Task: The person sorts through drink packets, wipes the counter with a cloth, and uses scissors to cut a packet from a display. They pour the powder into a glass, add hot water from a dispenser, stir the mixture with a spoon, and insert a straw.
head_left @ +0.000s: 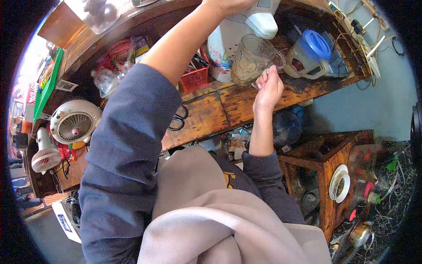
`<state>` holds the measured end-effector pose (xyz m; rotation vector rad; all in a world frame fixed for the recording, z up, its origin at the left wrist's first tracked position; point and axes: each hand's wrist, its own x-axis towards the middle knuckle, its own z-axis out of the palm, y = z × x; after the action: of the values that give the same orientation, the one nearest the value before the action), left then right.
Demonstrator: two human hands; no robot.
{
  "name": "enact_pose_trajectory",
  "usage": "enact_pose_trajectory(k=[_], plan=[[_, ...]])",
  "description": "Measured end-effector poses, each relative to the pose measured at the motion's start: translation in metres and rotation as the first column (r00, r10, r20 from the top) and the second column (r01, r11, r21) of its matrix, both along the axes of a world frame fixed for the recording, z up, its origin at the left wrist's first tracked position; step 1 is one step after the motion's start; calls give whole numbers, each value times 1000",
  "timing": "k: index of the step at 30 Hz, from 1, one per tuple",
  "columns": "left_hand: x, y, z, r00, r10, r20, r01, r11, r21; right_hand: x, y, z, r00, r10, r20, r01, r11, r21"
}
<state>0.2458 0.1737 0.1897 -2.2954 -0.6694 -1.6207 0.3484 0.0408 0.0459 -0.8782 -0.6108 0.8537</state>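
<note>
My left hand (228,5) reaches to the top edge of the view, against the top of a white dispenser (221,48) with a floral print; its fingers are mostly cut off. The dispenser's spout (262,25) juts out above a large clear glass mug (250,59) with a dimpled wall. Closed fingers of my right hand (269,88) grip the mug's handle at its right side. Beside the mug is a clear pitcher (303,57) with a blue lid.
Black scissors (179,118) lie on the wooden counter (202,112) near a red basket (194,79). At the left are two fans (74,122) and plastic bags. A wooden stool (329,176) stands lower right. Cables and a power strip (371,61) run along the upper right.
</note>
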Motion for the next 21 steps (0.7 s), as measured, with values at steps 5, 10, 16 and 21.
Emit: enact_pose_trajectory(k=[5, 10, 16, 21], plan=[[0, -1, 2, 1000, -4, 22, 4, 1000, 5, -2, 1, 0, 1000, -1, 8, 1, 1000, 11], [0, 1, 2, 1000, 17, 1, -18, 1000, 10, -1, 1, -1, 999, -16, 28, 16, 1000, 10], [1, 3, 1, 1000, -4, 20, 4, 1000, 10, 1, 2, -3, 999, -29, 41, 29, 1000, 9], [0, 3, 2, 1000, -17, 0, 17, 1000, -15, 0, 2, -3, 999, -29, 35, 28, 999, 34]])
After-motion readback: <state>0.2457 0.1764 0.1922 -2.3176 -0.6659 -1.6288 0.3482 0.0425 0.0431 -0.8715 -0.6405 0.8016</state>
